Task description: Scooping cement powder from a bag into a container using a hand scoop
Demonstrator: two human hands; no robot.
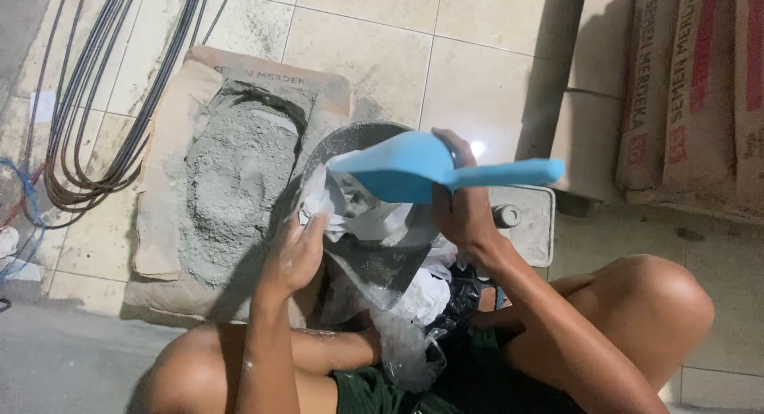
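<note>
Two hands at work over the lap: the right hand (461, 211) grips a light, stiff blue scoop (406, 169) by its handle — the best hold — while the left hand (298, 255) pinches open a limp, tearable white plastic bag (362, 211).

The scoop (414, 171), at centre frame, is a plain light blue, handle and bowl alike. Below it, the plastic bag (362, 211) is white and crumpled, streaked with grey. The opened sack (179, 143) at left is tan-brown paper, and the powder (235, 179) in it is a mottled pale grey. The stacked sacks (692, 96) at upper right are the same tan with red bands. The floor tiles (469, 72) are cream, smudged with grey dust. The cables (95, 88) at upper left are dark brown and black, with a blue one beside them. The shorts (374, 390) at the bottom are dark green.
</note>
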